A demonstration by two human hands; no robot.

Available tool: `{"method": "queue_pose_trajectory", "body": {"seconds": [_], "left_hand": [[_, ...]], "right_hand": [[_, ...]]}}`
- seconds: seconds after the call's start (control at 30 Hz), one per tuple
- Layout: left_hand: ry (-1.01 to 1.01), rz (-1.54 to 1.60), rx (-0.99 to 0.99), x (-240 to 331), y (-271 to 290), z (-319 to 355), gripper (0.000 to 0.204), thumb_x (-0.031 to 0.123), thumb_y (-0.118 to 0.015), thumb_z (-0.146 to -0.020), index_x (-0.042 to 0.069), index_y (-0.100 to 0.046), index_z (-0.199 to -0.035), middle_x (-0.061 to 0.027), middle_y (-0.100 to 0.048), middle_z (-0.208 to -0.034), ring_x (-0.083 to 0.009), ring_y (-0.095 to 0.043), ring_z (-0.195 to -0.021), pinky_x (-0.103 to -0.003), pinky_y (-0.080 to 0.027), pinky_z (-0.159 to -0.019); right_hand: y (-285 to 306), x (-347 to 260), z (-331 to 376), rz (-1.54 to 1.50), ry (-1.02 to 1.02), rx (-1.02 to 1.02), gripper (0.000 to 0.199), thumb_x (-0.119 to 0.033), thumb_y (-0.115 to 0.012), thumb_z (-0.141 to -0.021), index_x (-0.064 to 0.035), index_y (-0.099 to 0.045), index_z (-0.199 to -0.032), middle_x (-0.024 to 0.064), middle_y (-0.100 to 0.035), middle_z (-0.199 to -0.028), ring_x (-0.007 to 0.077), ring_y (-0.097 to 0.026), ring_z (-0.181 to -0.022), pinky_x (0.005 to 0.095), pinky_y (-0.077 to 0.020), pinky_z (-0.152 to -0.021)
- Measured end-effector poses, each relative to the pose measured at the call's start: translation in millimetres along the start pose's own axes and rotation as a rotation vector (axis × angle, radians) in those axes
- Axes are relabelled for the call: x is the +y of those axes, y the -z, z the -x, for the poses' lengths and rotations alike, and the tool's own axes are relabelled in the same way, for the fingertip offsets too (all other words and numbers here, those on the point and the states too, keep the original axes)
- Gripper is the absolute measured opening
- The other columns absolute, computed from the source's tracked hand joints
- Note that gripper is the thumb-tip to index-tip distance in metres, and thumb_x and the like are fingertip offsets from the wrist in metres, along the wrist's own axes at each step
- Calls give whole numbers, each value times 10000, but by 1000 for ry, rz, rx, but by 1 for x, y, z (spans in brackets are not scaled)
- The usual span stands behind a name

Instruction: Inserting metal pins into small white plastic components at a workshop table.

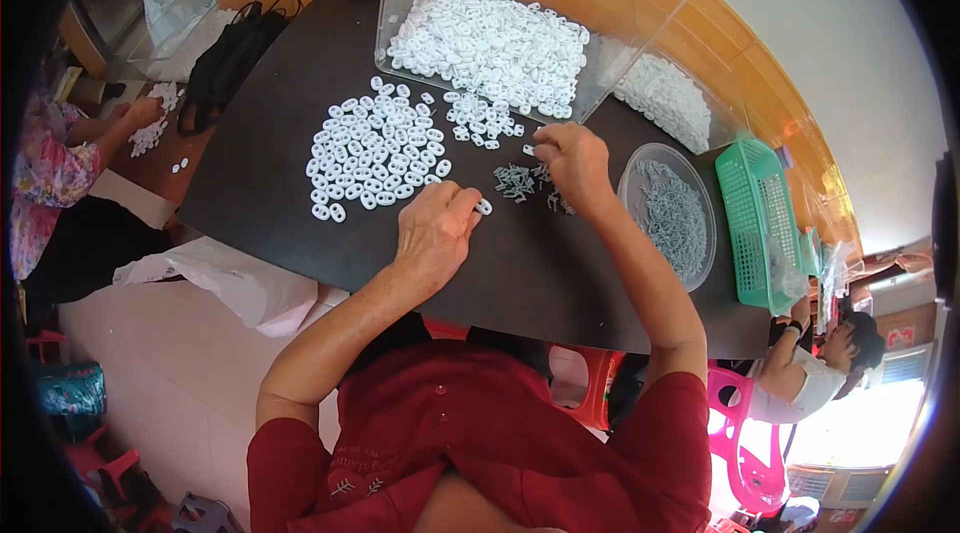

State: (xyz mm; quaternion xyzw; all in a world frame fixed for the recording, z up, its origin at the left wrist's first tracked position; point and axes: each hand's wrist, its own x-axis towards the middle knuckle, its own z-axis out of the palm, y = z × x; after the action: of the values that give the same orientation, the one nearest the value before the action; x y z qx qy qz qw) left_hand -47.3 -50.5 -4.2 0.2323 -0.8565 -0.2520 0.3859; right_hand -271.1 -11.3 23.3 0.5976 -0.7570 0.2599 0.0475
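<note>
My left hand (pixel 437 231) is closed on a small white oval plastic piece (pixel 484 206) with two holes, just above the dark table. Farther right, my right hand (pixel 578 168) has its fingers pinched together; what they hold, if anything, is too small to make out. Another white piece (pixel 529 149) shows right beside those fingertips. Below and left of the right hand lies a small heap of grey metal pins (pixel 515 183), partly covered by the hand. A broad pile of white two-hole pieces (pixel 375 148) spreads beyond my left hand, and a smaller cluster (pixel 480 120) lies to its right.
A clear bin (pixel 384 38) full of white pieces stands at the back. On the right are a round clear tub (pixel 710 233) of grey pins and a green basket (pixel 750 233). Another person's hand (pixel 146 111) works at the left; someone else (pixel 800 373) is at the right.
</note>
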Motion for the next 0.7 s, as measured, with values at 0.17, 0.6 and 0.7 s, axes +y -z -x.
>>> {"method": "queue_pose_trajectory", "body": {"seconds": [0.17, 0.6, 0.7], "left_hand": [[-9, 48, 36, -5, -2, 2, 226, 7, -673, -692, 57, -606, -902, -63, -538, -774, -260, -559, -744, -374, -458, -612], [39, 149, 169, 1, 1, 1, 171, 1, -666, -736, 39, -615, -895, -72, -577, -722, -247, -574, -653, -346, -459, -568], [272, 519, 162, 9, 0, 8, 98, 62, -654, -805, 17, -629, -889, -58, -617, -735, -181, -575, -611, -295, -452, -538]], "right_hand": [[-11, 7, -9, 88, 8, -104, 108, -114, -669, -695, -57, -665, -787, 118, -634, -766, 290, -616, -788, 385, -477, -696], [8, -22, 2, -233, -125, -185, 107, -115, -666, -730, -26, -617, -698, 137, -615, -712, 278, -602, -679, 378, -465, -591], [22, -55, 21, -505, -87, -199, 109, -101, -678, -747, -24, -608, -716, 104, -577, -689, 219, -558, -608, 321, -441, -538]]}}
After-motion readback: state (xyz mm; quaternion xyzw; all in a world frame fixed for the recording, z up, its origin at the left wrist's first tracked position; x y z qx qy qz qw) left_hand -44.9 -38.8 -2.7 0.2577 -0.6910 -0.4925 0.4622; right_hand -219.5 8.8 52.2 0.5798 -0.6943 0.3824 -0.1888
